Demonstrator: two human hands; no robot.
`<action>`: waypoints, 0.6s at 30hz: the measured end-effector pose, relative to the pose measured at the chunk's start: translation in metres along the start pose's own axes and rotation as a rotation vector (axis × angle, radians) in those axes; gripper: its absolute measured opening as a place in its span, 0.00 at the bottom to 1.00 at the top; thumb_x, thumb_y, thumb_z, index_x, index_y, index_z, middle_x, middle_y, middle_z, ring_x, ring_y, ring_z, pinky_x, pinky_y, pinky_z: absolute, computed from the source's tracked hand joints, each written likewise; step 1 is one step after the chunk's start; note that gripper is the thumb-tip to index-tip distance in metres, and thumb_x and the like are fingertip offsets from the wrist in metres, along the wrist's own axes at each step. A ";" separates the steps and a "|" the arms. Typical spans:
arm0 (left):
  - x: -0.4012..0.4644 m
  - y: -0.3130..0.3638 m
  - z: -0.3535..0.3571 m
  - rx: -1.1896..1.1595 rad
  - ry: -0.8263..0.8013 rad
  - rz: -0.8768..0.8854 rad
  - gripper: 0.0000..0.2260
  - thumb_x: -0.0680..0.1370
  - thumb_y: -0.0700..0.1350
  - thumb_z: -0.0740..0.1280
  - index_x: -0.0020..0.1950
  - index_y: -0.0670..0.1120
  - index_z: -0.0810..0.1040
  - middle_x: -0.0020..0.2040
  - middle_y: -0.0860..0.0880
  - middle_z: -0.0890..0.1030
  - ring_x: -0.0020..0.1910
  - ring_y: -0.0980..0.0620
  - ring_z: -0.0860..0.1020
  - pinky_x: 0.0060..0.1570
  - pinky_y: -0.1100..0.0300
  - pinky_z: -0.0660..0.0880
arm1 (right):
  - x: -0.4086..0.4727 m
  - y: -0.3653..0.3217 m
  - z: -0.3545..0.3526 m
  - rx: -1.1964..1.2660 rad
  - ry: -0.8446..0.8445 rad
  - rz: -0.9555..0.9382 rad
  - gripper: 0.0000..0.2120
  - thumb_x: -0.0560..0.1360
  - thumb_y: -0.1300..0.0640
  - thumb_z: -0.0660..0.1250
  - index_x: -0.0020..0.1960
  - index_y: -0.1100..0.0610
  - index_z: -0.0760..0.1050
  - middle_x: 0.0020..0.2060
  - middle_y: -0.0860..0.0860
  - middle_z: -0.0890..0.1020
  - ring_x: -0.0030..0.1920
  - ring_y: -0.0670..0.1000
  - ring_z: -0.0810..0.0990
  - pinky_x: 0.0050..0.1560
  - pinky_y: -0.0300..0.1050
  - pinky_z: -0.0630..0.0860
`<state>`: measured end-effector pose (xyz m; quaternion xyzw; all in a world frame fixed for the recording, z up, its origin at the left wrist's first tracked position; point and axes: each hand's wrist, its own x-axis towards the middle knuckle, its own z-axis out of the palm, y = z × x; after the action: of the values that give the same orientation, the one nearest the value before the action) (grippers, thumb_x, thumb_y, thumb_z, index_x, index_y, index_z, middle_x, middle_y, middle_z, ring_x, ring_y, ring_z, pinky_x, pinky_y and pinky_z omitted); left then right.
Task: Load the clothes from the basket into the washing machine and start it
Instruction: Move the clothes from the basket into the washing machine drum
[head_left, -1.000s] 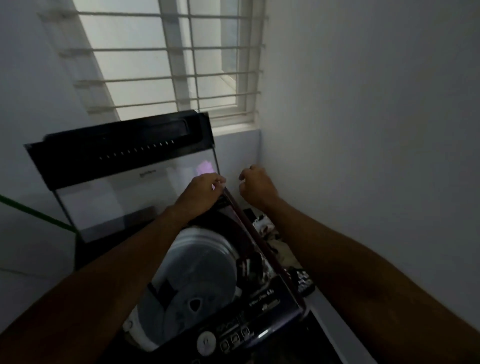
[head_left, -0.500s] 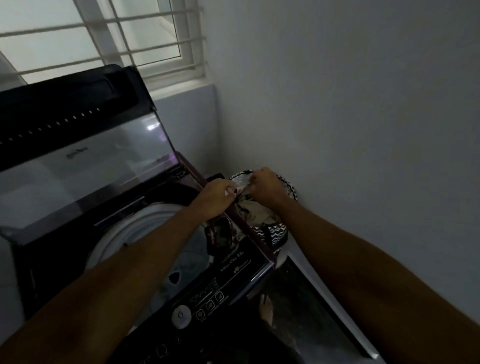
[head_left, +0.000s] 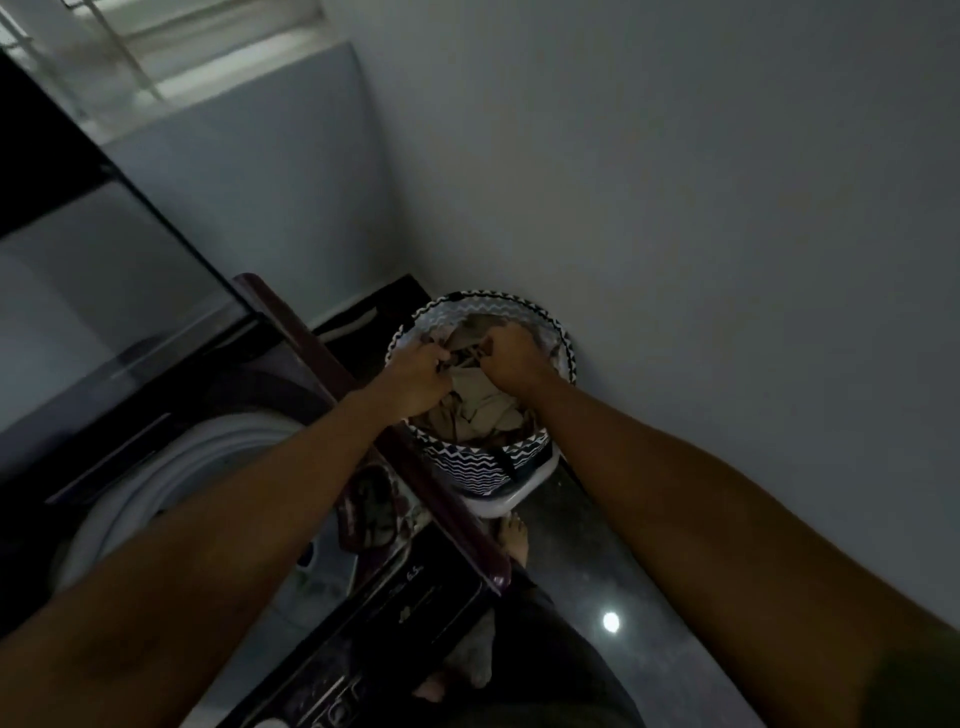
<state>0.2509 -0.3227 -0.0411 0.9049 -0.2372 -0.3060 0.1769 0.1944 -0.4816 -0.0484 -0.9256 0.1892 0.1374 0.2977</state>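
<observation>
A round basket (head_left: 480, 465) with a black-and-white zigzag pattern stands on the floor in the corner, right of the washing machine (head_left: 415, 613). It holds pale, crumpled clothes (head_left: 485, 410). My left hand (head_left: 418, 376) and my right hand (head_left: 511, 358) are both inside the basket's top, each with fingers curled into the clothes. The machine's lid (head_left: 104, 280) stands up and the white drum rim (head_left: 171, 467) shows under my left forearm.
A grey wall (head_left: 701, 234) runs close along the right of the basket. The dark shiny floor (head_left: 582, 561) lies between machine and wall, with my bare feet (head_left: 514, 538) on it. A barred window (head_left: 171, 47) is at the top left.
My view has swung down and right from the open machine to the basket. Both hands have moved from the machine's right edge down into the basket and closed on the clothes.
</observation>
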 end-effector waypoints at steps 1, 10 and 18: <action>0.014 -0.001 0.003 -0.023 -0.020 -0.025 0.17 0.78 0.44 0.66 0.66 0.40 0.75 0.64 0.43 0.74 0.66 0.46 0.71 0.57 0.65 0.66 | 0.010 0.006 0.002 0.003 -0.019 0.013 0.13 0.74 0.60 0.65 0.56 0.65 0.77 0.57 0.65 0.76 0.56 0.62 0.76 0.54 0.49 0.74; 0.076 -0.020 0.038 0.009 -0.186 -0.038 0.09 0.74 0.43 0.64 0.47 0.40 0.81 0.47 0.40 0.82 0.48 0.40 0.80 0.49 0.49 0.76 | 0.083 0.052 0.068 -0.144 -0.330 0.064 0.35 0.66 0.31 0.59 0.66 0.50 0.75 0.67 0.60 0.73 0.69 0.63 0.67 0.72 0.57 0.62; 0.123 -0.080 0.090 -0.139 -0.130 -0.111 0.15 0.68 0.56 0.62 0.48 0.50 0.80 0.44 0.50 0.83 0.44 0.50 0.81 0.43 0.48 0.80 | 0.119 0.071 0.123 -0.269 -0.516 0.071 0.54 0.63 0.34 0.72 0.78 0.41 0.42 0.77 0.59 0.46 0.75 0.70 0.47 0.69 0.69 0.60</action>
<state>0.3053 -0.3380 -0.2033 0.8804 -0.1760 -0.3891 0.2061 0.2521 -0.4929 -0.2241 -0.8840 0.1198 0.4025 0.2053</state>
